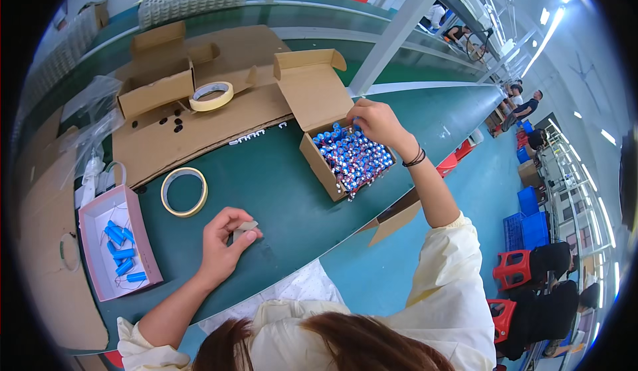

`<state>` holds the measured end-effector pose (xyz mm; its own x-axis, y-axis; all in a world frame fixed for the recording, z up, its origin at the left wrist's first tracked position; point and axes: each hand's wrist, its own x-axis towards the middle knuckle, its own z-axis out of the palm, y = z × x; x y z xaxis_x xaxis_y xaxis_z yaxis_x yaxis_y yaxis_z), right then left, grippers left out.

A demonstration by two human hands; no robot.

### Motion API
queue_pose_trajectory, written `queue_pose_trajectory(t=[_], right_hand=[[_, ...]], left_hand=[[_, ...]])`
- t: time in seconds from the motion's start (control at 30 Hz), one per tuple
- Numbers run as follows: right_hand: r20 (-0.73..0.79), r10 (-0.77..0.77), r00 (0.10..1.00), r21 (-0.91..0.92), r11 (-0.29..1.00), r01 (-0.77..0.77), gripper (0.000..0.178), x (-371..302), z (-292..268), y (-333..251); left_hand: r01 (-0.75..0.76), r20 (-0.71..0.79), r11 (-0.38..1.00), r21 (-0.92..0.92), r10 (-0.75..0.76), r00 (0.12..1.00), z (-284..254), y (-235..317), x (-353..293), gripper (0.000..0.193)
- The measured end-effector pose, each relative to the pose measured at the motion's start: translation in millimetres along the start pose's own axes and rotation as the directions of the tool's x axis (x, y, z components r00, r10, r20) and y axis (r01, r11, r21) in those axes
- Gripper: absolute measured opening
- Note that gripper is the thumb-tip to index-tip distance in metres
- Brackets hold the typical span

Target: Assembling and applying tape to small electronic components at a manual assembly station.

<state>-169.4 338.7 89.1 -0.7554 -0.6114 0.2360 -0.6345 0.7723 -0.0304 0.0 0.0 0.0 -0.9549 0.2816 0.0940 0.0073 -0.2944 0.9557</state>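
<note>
My left hand (224, 241) is over the green table, its thumb and fingers closed on a small greyish strip (244, 229) that looks like a piece of tape. My right hand (377, 123) reaches to the far side of an open cardboard box (318, 166). Its fingers are pinched together there; what they hold, if anything, is hidden. Packed tightly in this box are many small blue cylindrical cells (352, 158) with pale ends and some wires. Left of my left hand, a pink box (147, 256) holds several blue cells with thin wires (121, 233), lying loose.
A roll of cream tape (184, 192) lies on the green table (279, 205). Another tape roll (211, 96) rests on cardboard beside an open carton (156, 90) and several small black discs (178, 125). A grey post (392, 35) rises behind. Red stools (513, 269) and people are farther right.
</note>
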Motion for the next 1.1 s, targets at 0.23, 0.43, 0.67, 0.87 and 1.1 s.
queue_pose_trajectory(t=[0.23,0.43,0.67,0.87,1.1], right_hand=[[-0.030,-0.087,0.996,-0.151,0.985,0.082,0.015,3,-1,-6],[-0.002,-0.086,0.996,-0.112,0.990,0.085,0.017,1,-13,-15],[-0.087,-0.071,0.994,-0.066,0.996,0.065,0.020,-7,-31,-18],[-0.219,-0.002,0.976,0.102,0.994,0.025,0.024,-15,-56,-34],[-0.193,0.024,0.981,0.588,0.803,0.096,0.028,-26,-36,-92]], left_hand=[[0.010,0.006,1.000,0.008,-0.010,1.000,1,3,0,0.021],[-0.004,0.029,0.999,0.045,0.003,1.000,-1,0,1,0.021],[0.009,0.032,0.999,0.039,-0.010,0.999,1,3,1,0.022],[0.003,0.011,0.998,0.058,-0.003,1.000,-2,2,0,0.019],[-0.095,-0.057,0.995,-0.007,0.095,0.994,1,-1,3,0.012]])
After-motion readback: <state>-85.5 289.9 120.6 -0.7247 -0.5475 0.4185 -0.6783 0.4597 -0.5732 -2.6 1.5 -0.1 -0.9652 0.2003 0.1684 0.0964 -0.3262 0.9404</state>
